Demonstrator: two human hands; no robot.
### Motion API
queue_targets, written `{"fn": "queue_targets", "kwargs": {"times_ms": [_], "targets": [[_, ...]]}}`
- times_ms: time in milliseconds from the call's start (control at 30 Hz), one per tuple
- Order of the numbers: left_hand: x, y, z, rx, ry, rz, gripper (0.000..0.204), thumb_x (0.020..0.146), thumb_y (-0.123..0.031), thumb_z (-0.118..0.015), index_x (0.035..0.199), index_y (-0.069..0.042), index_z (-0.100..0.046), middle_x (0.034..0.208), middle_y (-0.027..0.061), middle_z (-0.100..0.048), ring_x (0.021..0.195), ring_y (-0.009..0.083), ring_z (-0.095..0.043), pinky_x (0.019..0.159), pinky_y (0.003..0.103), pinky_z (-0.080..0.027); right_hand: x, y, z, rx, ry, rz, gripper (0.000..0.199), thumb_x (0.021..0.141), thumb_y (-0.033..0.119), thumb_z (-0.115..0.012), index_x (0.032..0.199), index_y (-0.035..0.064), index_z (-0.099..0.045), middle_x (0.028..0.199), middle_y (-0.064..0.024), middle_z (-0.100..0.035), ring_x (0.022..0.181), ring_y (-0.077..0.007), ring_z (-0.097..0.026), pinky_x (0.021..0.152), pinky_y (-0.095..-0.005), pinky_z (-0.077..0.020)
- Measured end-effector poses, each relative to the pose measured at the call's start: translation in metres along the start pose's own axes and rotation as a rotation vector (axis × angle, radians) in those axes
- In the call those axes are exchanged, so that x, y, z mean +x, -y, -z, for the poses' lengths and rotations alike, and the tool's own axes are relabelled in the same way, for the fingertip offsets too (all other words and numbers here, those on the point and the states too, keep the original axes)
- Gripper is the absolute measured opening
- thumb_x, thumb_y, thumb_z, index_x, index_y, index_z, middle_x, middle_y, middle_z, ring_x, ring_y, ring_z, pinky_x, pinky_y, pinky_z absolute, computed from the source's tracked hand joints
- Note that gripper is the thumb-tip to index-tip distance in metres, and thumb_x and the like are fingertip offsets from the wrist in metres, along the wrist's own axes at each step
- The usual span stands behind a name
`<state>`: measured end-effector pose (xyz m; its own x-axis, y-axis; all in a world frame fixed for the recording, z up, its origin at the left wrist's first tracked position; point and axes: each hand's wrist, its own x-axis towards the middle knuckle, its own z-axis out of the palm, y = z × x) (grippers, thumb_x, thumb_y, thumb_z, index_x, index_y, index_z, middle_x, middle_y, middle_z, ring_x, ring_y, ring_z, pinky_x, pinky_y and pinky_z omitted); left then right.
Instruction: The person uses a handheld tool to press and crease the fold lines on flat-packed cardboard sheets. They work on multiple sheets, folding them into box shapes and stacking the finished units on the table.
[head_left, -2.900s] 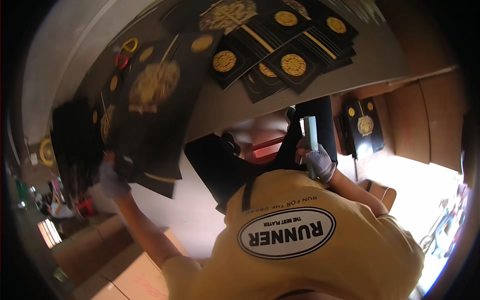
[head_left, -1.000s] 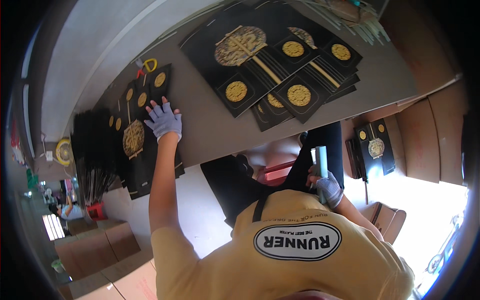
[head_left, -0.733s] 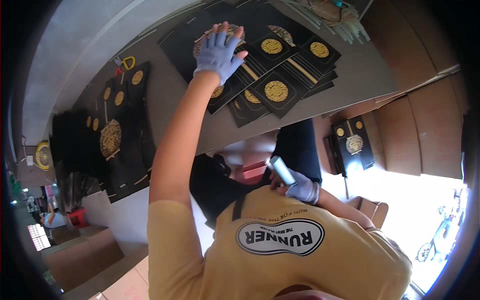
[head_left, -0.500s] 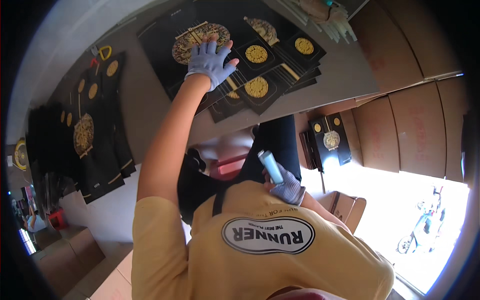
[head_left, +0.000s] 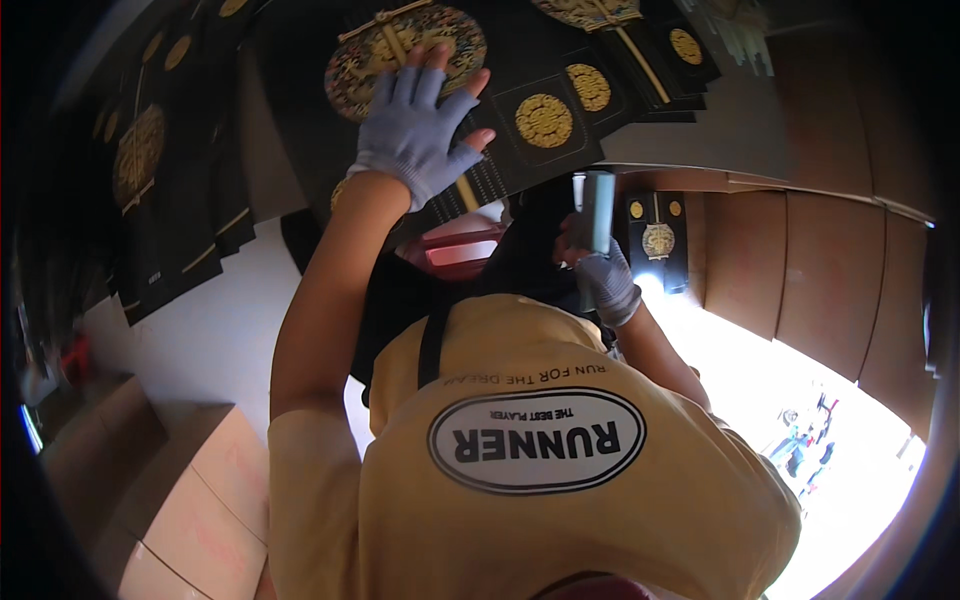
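My left hand (head_left: 418, 130), in a grey fingerless glove, lies flat with fingers spread on a black printed cardboard sheet (head_left: 500, 165). This sheet bears gold medallions and a colourful round motif, partly under my fingers. My right hand (head_left: 608, 282), gloved the same way, is closed around a light-blue bar-shaped object (head_left: 598, 208) below the table's near edge. The object stands roughly upright; its exact kind cannot be made out. More black sheets overlap in a fanned pile at the upper right.
Another stack of black printed sheets (head_left: 180, 215) lies on the left of the table. Brown cartons (head_left: 830, 265) are piled at the right, others (head_left: 205, 500) at the lower left. A black printed piece (head_left: 657, 240) stands near the right cartons. Beneath the table is a red stool (head_left: 460, 252).
My right hand has risen toward the table edge, turning the light-blue object more upright. My left hand stays spread on the sheet. The whole view has shifted, bringing the table higher in it.
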<state>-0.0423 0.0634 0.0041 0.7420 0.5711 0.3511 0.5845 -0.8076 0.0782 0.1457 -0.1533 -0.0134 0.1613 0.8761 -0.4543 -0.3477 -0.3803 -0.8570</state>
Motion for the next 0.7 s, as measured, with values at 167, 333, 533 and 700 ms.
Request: {"fn": "queue_targets", "kwargs": {"times_ms": [167,333,533,700], "targets": [[-0.007,0.0,0.0,0.014,0.014,-0.015,0.06,0.084,-0.051,-0.05,0.137,-0.025,-0.038,0.141,0.0165,-0.031,0.129,0.0353,-0.031,0.103,0.051,-0.025,-0.001,0.009,-0.013,-0.048,0.024,-0.029,0.04,0.07,0.008,-0.065,0.108,0.003,-0.052,0.084,-0.0016,-0.052,0.077,-0.0095,-0.051,0.069,-0.0219,-0.0432],[-0.005,-0.001,0.003,-0.023,0.004,-0.021,0.06,0.083,-0.048,-0.053,0.136,-0.025,-0.038,0.14,0.0151,-0.032,0.13,0.0341,-0.03,0.105,0.05,-0.024,0.007,0.011,-0.015,-0.14,0.066,-0.016,0.036,0.072,0.008,-0.065,0.105,0.0035,-0.053,0.086,-0.0013,-0.052,0.079,-0.0092,-0.05,0.07,-0.0226,-0.0433],[-0.009,0.024,0.016,-0.478,0.112,0.063,0.075,0.073,-0.052,-0.064,0.137,-0.026,-0.036,0.141,0.0124,-0.029,0.132,0.031,-0.026,0.108,0.047,-0.022,0.001,0.012,-0.013,-0.218,0.03,0.002,0.032,0.071,0.005,-0.064,0.103,0.0031,-0.055,0.086,-0.0009,-0.054,0.076,-0.0075,-0.05,0.066,-0.0203,-0.0416],[-0.024,0.035,0.035,-0.062,0.227,-0.059,0.083,0.073,-0.069,-0.049,0.139,-0.02,-0.034,0.146,0.0203,-0.019,0.133,0.0422,-0.018,0.108,0.053,-0.013,0.002,0.016,-0.016,-0.204,0.036,-0.038,0.038,0.072,0.008,-0.064,0.108,0.003,-0.053,0.085,0.0003,-0.053,0.072,-0.0068,-0.05,0.064,-0.0195,-0.0407]]}}
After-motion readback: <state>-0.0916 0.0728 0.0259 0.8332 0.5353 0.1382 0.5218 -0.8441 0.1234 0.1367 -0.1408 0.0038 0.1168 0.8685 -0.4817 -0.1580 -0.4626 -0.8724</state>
